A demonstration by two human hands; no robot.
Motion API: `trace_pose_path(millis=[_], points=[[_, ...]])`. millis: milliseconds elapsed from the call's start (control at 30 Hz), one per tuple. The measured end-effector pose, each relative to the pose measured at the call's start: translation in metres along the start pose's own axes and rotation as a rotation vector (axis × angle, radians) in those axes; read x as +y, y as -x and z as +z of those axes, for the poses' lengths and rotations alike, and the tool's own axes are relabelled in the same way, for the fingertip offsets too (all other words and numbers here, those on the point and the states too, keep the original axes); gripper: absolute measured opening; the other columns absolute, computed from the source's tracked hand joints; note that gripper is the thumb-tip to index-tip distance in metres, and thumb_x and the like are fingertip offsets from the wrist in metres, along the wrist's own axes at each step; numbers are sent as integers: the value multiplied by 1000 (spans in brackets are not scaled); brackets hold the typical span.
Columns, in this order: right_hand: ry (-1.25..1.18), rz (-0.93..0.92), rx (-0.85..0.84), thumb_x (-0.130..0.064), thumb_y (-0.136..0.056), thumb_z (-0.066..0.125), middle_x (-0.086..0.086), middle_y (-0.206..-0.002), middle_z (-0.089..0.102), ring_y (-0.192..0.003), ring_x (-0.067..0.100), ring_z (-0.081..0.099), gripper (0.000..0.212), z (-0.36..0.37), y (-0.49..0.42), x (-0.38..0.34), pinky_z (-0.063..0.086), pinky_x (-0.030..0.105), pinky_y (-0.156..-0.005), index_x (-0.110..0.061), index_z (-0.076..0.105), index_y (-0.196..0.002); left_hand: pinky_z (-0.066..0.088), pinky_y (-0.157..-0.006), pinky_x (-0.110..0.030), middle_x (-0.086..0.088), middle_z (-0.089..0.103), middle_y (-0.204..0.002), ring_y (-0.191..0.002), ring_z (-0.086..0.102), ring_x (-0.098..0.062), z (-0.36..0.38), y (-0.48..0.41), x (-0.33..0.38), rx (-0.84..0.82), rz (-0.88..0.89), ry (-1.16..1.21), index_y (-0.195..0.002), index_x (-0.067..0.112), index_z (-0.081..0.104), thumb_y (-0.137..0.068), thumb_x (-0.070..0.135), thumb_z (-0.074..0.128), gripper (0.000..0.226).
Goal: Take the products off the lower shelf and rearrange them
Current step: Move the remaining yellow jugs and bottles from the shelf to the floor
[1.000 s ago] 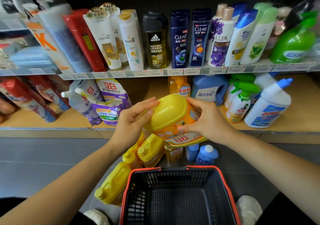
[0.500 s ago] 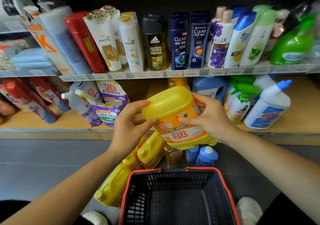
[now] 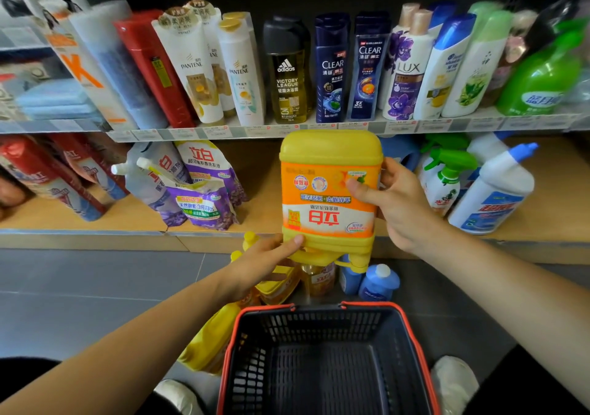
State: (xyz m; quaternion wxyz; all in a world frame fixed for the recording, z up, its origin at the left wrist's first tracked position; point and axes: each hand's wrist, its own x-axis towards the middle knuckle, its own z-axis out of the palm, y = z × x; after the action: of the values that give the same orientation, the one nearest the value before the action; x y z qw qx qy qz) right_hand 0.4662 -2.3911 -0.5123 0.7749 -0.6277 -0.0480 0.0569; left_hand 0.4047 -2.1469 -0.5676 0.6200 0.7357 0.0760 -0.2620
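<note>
A large yellow detergent jug [image 3: 329, 188] with an orange label hangs upside down in front of the lower shelf [image 3: 261, 191]. My right hand [image 3: 399, 204] grips its right side, thumb across the label. My left hand [image 3: 271, 255] holds the jug from below at its neck end, thumb against the yellow plastic. Purple refill pouches [image 3: 204, 188] lean on the lower shelf to the left. Green spray bottles [image 3: 443, 175] and a white cleaner bottle with a blue cap [image 3: 498, 191] stand on it to the right.
A black basket with a red rim [image 3: 325, 363] sits on the grey floor below. Yellow jugs [image 3: 210, 341] and small blue bottles [image 3: 376, 283] stand on the floor between basket and shelf. Shampoo bottles [image 3: 287, 70] fill the upper shelf. White shoes show beside the basket.
The jug has turned from tilted to fully upside down and risen toward the shelf. My left hand slid from its left side to underneath it.
</note>
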Motion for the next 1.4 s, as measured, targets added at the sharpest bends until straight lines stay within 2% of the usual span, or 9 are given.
trace_pose_path(millis=[167, 333, 467, 600, 700, 767, 867, 1167, 1400], points=[[32, 46, -34, -12, -82, 78, 7, -133, 63, -118, 27, 64, 81, -7, -4, 3, 57, 53, -86, -35, 36, -148, 55, -96, -43, 0, 76, -115, -115, 69, -19, 4, -3, -4, 30, 20, 162, -113, 17, 69, -75, 60, 71, 58], [82, 157, -20, -5, -72, 81, 9, -125, 65, -112, 29, 67, 77, -34, -9, 4, 57, 56, -87, -28, 48, -137, 59, -93, -46, -15, 74, -116, -113, 70, -33, -15, -3, 9, 122, 216, 267, -123, 4, 60, -71, 40, 89, 69], [123, 344, -44, -2, -70, 81, 8, -121, 71, -104, 26, 72, 70, -48, 0, 27, 60, 46, -84, -21, 53, -131, 61, -87, -43, -12, 76, -112, -108, 72, -29, -23, 1, 21, 171, 376, 172, -113, 8, 69, -62, 32, 93, 61], [433, 482, -134, -21, -84, 79, 6, -113, 74, -98, 18, 72, 34, -47, 19, 76, 56, 38, -84, -20, 66, -114, 64, -74, -44, -11, 76, -95, -93, 75, -29, -19, 7, 36, 244, 485, -78, -90, 14, 69, -55, 41, 96, 52], [808, 483, -260, -26, -87, 77, 14, -124, 68, -110, 20, 63, 48, -51, 35, 117, 50, 35, -94, -7, 64, -128, 58, -68, -54, -15, 70, -82, -81, 69, -34, -11, 10, 35, 235, 524, -398, -83, 5, 65, -57, 42, 96, 55], [1107, 509, -515, -25, -89, 75, 12, -136, 59, -125, 25, 56, 58, -57, 46, 136, 45, 33, -103, -7, 53, -140, 55, -67, -53, -8, 68, -77, -76, 67, -28, -6, 11, 30, 236, 524, -489, -80, 5, 64, -60, 37, 97, 50], [1285, 456, -736, -13, -91, 70, 6, -130, 63, -121, 28, 58, 44, -65, 61, 147, 49, 39, -97, -19, 58, -133, 55, -71, -52, -6, 71, -82, -81, 68, -25, -2, 10, 25, 214, 479, -594, -81, 7, 64, -63, 36, 95, 46], [1418, 321, -881, 0, -82, 62, -4, -120, 66, -113, 20, 61, 51, -62, 97, 160, 50, 36, -89, -34, 64, -120, 52, -79, -43, -7, 71, -99, -92, 64, -24, 13, -13, 2, 7, 346, -838, -99, 10, 70, -86, 39, 79, 33], [1416, 278, -874, 0, -83, 62, -3, -100, 69, -94, 20, 64, 35, -65, 92, 163, 54, 40, -79, -28, 67, -103, 41, -72, -33, -6, 62, -86, -82, 55, -25, 15, -36, -41, -226, 234, -955, -107, 3, 66, -98, 23, 66, 22]])
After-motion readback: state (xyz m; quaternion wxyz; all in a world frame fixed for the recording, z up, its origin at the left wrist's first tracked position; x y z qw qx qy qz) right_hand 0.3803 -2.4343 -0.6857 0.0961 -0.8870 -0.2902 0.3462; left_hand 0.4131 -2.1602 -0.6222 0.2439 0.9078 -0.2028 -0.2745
